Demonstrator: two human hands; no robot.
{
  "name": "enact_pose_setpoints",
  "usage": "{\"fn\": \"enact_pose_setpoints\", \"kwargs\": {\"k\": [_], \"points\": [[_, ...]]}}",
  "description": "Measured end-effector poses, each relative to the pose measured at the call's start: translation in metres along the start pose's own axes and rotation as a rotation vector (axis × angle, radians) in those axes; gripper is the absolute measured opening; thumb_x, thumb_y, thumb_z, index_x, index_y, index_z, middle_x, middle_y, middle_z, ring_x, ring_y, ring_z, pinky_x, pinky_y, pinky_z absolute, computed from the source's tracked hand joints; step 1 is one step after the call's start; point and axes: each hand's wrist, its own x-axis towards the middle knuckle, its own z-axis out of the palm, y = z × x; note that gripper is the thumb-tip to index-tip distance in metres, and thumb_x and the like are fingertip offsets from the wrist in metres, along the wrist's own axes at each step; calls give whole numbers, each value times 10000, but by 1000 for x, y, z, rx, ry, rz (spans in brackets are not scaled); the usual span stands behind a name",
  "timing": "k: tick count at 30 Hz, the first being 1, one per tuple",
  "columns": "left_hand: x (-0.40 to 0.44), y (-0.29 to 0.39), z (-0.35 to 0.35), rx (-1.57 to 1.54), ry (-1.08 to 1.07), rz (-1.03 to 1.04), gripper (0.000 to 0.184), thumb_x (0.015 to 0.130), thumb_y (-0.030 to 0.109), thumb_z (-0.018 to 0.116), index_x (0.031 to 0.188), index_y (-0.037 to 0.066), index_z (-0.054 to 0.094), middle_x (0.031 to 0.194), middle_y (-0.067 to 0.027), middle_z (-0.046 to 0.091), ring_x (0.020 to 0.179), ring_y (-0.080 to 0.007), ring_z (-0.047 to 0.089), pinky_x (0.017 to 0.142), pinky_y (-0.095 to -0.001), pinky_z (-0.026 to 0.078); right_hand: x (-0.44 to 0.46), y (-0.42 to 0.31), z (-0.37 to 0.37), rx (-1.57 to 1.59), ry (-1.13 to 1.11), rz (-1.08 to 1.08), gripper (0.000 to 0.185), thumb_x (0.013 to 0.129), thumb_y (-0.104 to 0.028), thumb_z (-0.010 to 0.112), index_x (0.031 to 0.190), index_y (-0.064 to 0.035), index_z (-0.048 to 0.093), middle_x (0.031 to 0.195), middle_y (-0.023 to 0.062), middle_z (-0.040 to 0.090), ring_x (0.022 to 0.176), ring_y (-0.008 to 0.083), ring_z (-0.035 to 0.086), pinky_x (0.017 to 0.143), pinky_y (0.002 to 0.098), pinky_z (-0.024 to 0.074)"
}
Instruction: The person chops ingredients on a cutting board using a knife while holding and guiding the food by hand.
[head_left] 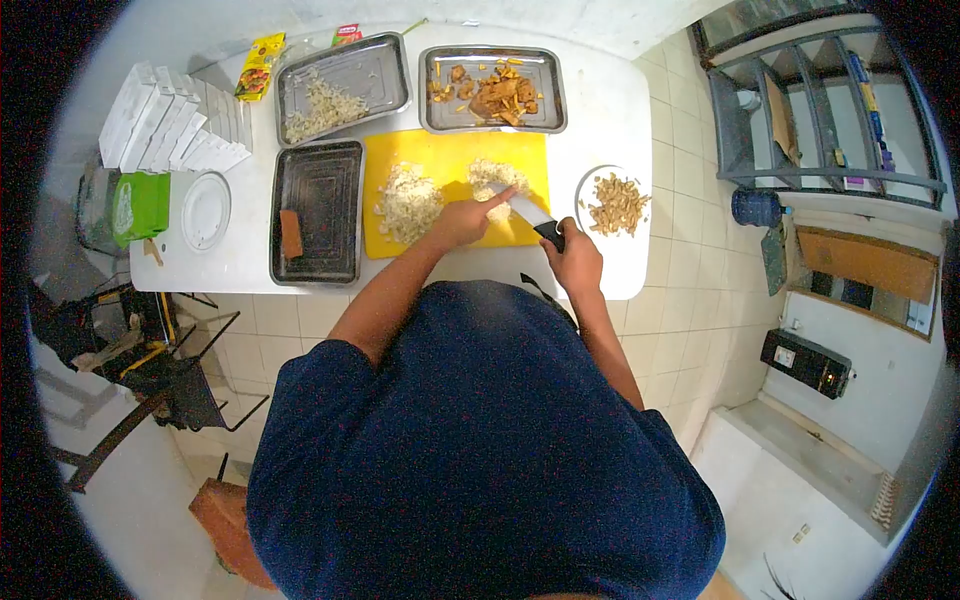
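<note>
My right hand [575,262] is closed round the black handle of a knife [530,211], whose broad blade points up and left over a yellow cutting board [456,150]. My left hand [465,222] reaches in from the left with a finger stretched out to the blade near its tip. It seems to touch the blade, though the exact contact is too small to make out. Pale chopped pieces [494,174] lie under and beyond the blade. A larger heap of the same pale pieces [408,203] covers the board's left part.
Behind the board are a tray of pale pieces [325,108] and a tray of brown pieces [505,98]. A dark tray [325,215] holds a reddish-brown block. A plate of light brown strips [618,204] stands right. White boxes [165,115] and a white lid [206,210] are left.
</note>
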Motion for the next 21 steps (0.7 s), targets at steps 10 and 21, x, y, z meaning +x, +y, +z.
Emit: {"fn": "enact_pose_setpoints", "kwargs": {"k": [10,21], "points": [[14,-38,17,-93,100,-125,825,783,97,479,1489,318,113,670,-223,575,622,-381,580,635,-480,484,-6,26,-1,69,72,70,358,786,-312,722,957,-57,538,808,176,662,754,365,645,616,433,497],[-1,-7,24,-399,105,109,798,790,36,464,1489,293,177,636,-232,546,554,-369,550,584,-436,459,4,25,26,923,-425,378,336,989,-305,420,982,11,531,655,106,613,353,105,406,324,249,299]]}}
